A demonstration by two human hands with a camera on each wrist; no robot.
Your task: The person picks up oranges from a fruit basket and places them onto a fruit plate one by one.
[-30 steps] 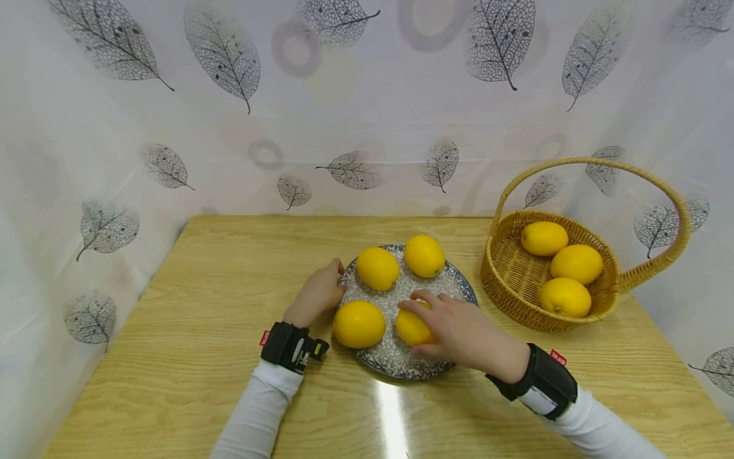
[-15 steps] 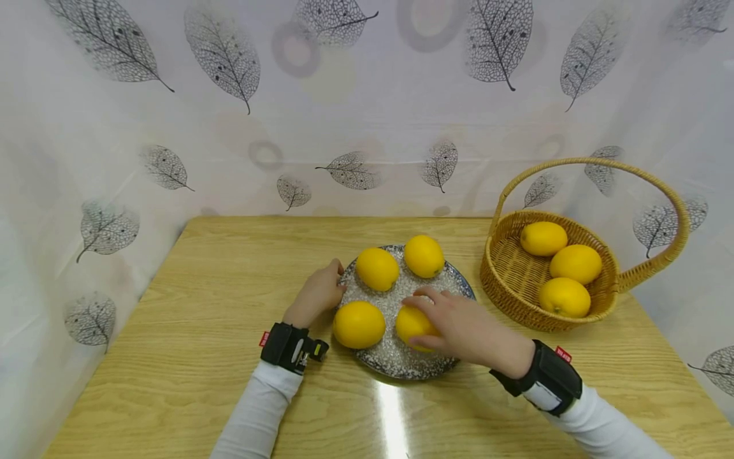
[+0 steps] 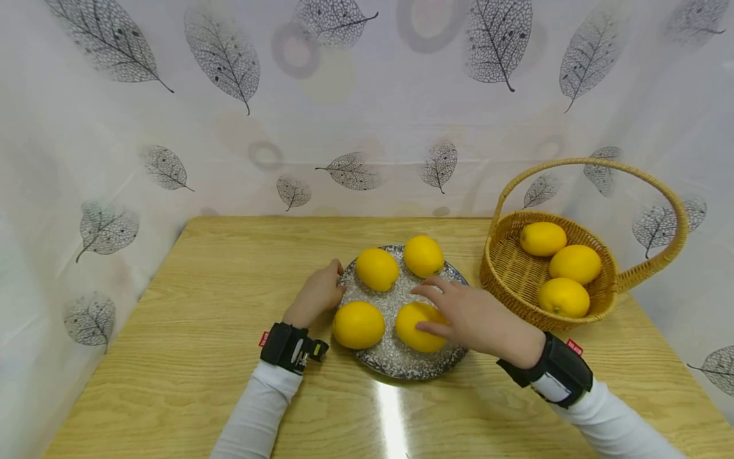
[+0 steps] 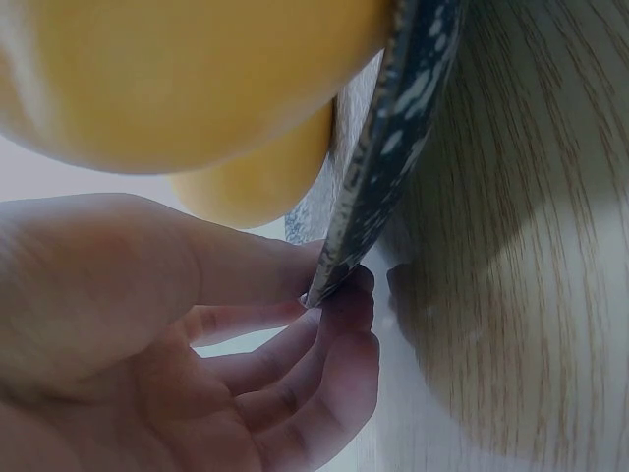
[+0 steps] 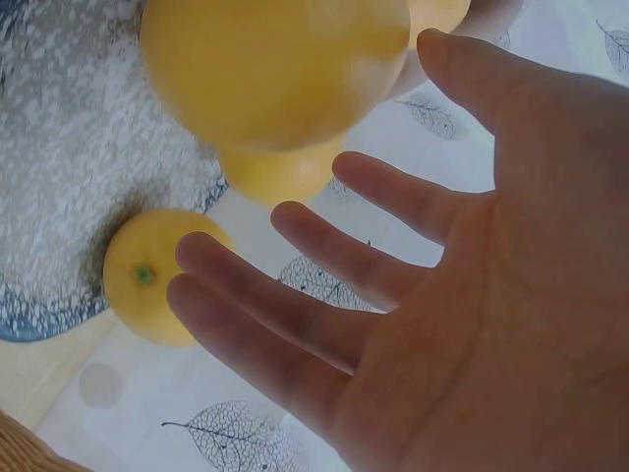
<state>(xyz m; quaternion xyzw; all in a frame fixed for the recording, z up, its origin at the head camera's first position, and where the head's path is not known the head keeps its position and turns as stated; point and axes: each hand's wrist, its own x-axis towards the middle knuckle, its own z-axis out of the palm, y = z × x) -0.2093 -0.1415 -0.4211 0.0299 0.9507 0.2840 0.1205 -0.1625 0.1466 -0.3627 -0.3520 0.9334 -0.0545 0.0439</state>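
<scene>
A speckled grey plate with a dark rim (image 3: 395,363) lies on the table and carries several yellow lemons. At its left edge my left hand (image 3: 316,293) pinches the rim; the left wrist view shows the thumb on the upper face and fingers beneath. My right hand (image 3: 478,319) is over the plate's right side, beside the front right lemon (image 3: 418,328). In the right wrist view its fingers (image 5: 256,344) are spread and hold nothing. The front left lemon (image 3: 359,325), back left lemon (image 3: 377,269) and back right lemon (image 3: 424,256) sit apart on the plate.
A wicker basket (image 3: 504,299) with a tall arched handle (image 3: 596,163) stands right of the plate, holding three lemons. The wooden table (image 3: 229,274) ends at the back against a leaf-patterned cloth (image 3: 229,146).
My right hand has let go of the front right lemon and drawn back to the right, its fingers spreading. The left hand and the plate have stayed where they were.
</scene>
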